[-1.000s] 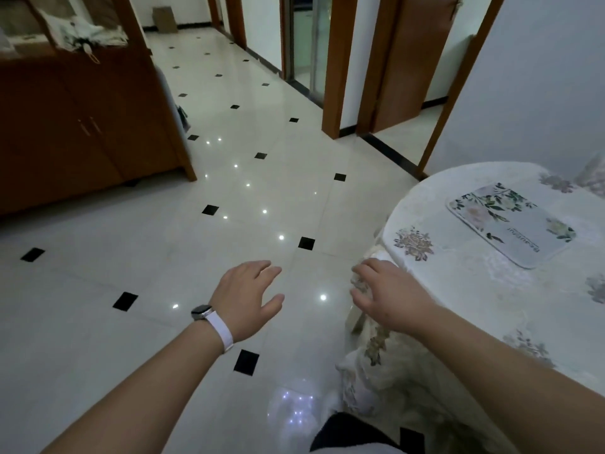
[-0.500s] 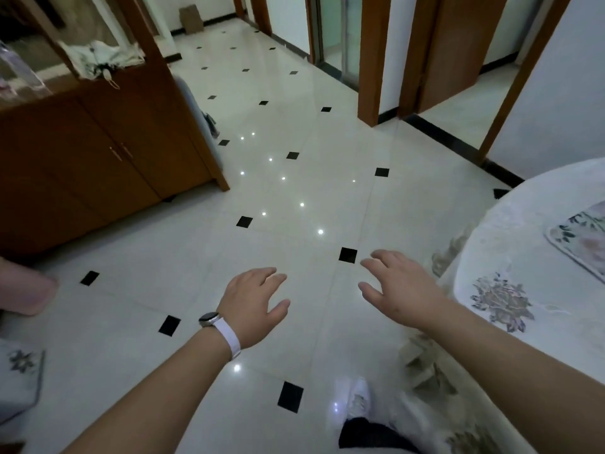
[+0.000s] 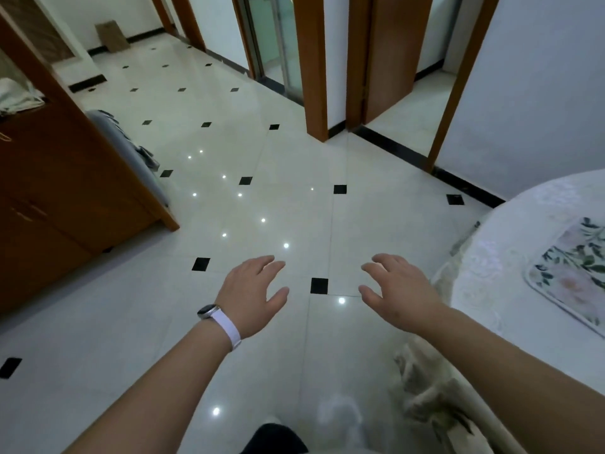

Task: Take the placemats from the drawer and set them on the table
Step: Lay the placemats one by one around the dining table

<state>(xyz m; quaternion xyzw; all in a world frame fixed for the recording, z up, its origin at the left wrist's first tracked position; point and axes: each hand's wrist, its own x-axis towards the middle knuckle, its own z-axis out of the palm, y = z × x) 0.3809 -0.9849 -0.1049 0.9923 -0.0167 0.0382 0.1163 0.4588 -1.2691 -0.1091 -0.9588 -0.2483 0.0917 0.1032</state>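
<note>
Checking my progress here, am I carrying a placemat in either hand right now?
No, the left hand and right hand are both open and empty over the floor; one placemat lies on the table.

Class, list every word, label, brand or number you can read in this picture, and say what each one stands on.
No text can be read anywhere in this view.
Floral placemat on the table: only flowers and leaves show; no lettering visible.
Watch on the left wrist: face turned edge-on, nothing readable.
Brown bag by the far wall: too small and blurred to tell.
</note>
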